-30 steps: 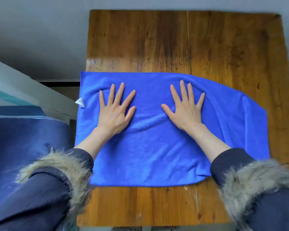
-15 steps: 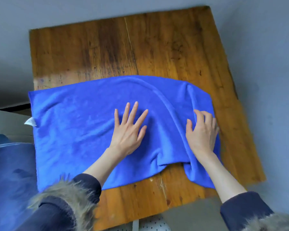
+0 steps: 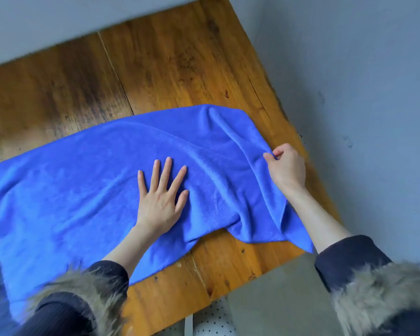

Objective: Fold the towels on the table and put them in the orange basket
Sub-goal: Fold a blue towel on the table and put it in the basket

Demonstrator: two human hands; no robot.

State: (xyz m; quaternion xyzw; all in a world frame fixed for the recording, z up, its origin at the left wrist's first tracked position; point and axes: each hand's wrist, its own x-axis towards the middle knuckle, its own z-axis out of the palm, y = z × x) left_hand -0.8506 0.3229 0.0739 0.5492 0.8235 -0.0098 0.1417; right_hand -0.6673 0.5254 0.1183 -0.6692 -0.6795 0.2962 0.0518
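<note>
Currently, the left hand (image 3: 159, 202) lies flat, palm down, on the middle of the blue towel (image 3: 83, 190). Its fingers (image 3: 166, 173) are straight and fanned apart, the thumb set out to the side; nothing is gripped, and the whole palm presses the cloth onto the wooden table (image 3: 167, 69).

The right hand (image 3: 285, 167) is at the towel's right-hand edge. Its fingers are curled in toward the thumb, and a fold of the cloth edge is pinched between them. The cloth is raised there into a ridge, with creases running from the pinch toward the towel's far edge and down toward its near right corner.

The towel is spread across the table, largely unfolded. Its left portion runs beyond the table's left edge and out of view; its near right corner lies at the table's near edge. Both forearms are bare below dark sleeves with fur cuffs (image 3: 383, 299). The orange basket is not in view.
</note>
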